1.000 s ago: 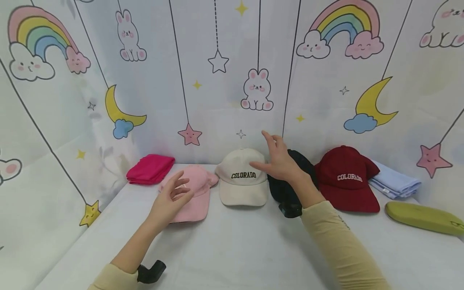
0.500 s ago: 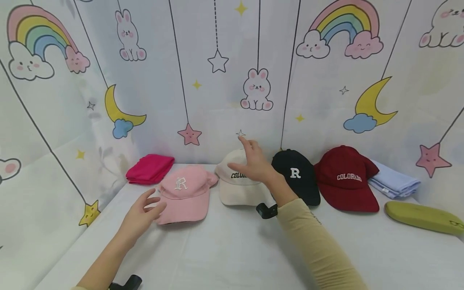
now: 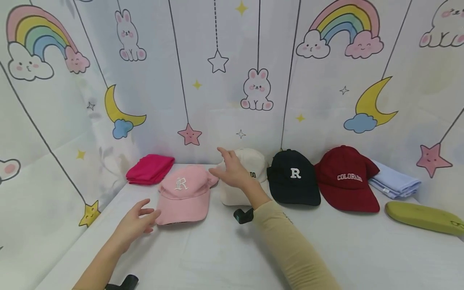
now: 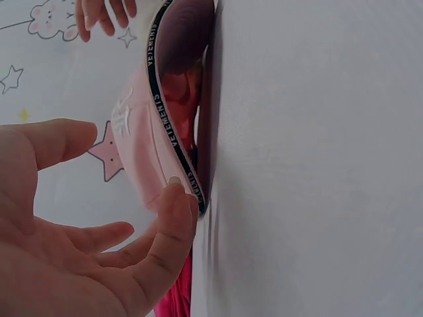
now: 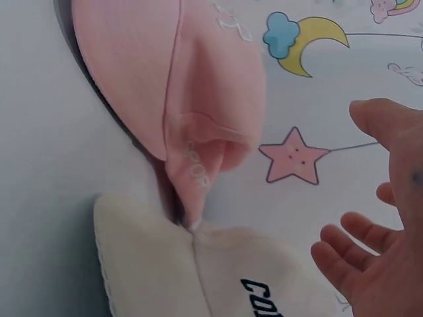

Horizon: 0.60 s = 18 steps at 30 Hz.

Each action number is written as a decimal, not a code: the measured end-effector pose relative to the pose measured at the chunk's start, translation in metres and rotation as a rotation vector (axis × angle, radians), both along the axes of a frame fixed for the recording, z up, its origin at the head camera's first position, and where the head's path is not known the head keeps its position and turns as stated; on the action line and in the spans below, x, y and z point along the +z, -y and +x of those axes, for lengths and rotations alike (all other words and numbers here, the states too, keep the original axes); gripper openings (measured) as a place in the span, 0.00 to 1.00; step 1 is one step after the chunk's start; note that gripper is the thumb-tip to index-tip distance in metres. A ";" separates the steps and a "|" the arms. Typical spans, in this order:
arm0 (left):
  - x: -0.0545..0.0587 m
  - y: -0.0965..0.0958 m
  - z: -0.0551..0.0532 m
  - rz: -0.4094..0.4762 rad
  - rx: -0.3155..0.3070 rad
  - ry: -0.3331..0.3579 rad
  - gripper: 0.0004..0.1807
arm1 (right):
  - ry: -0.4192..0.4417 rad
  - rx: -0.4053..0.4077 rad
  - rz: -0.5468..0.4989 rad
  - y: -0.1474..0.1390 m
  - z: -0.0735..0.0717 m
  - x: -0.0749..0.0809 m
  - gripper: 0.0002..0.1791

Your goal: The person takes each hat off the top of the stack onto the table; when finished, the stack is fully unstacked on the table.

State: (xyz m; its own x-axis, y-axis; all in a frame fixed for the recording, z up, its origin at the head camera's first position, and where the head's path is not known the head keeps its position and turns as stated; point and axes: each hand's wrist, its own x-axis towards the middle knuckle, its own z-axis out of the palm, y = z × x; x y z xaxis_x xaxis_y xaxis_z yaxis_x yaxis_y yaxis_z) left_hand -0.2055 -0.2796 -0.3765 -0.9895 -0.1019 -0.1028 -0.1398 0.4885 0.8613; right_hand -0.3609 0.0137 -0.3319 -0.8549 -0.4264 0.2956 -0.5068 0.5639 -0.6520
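A pink cap (image 3: 183, 195) with a white embroidered R lies at the left of the row, its brim facing me. My left hand (image 3: 134, 223) is at the brim's left side, fingers loosely bent and holding nothing. In the left wrist view, its fingertips overlap the brim's dark lettered edge (image 4: 162, 109). My right hand (image 3: 232, 171) hovers in front of the cream COLORADO cap (image 3: 243, 195), hiding part of it, with fingers spread and thumb toward the pink cap. The right wrist view shows that hand apart from both caps.
Right of the cream cap stand a black cap (image 3: 294, 187) and a dark red cap (image 3: 346, 183). Folded pink cloth (image 3: 150, 169) lies at back left, folded blue cloth (image 3: 395, 179) at back right. A green case (image 3: 422, 217) lies right. A patterned curtain (image 3: 224, 92) hangs behind.
My right hand has moved left from the black cap to the cream one. My left hand has drawn back left and down from over the pink cap, uncovering it.
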 end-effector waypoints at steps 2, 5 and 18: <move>-0.002 0.001 -0.001 0.015 -0.001 0.015 0.45 | 0.019 -0.002 0.001 0.007 -0.002 -0.006 0.44; -0.003 0.002 0.000 0.027 0.007 0.045 0.45 | 0.056 0.005 0.004 0.017 -0.004 -0.014 0.42; -0.007 0.001 0.002 0.124 0.030 0.033 0.42 | 0.121 0.063 0.057 0.047 -0.010 -0.036 0.35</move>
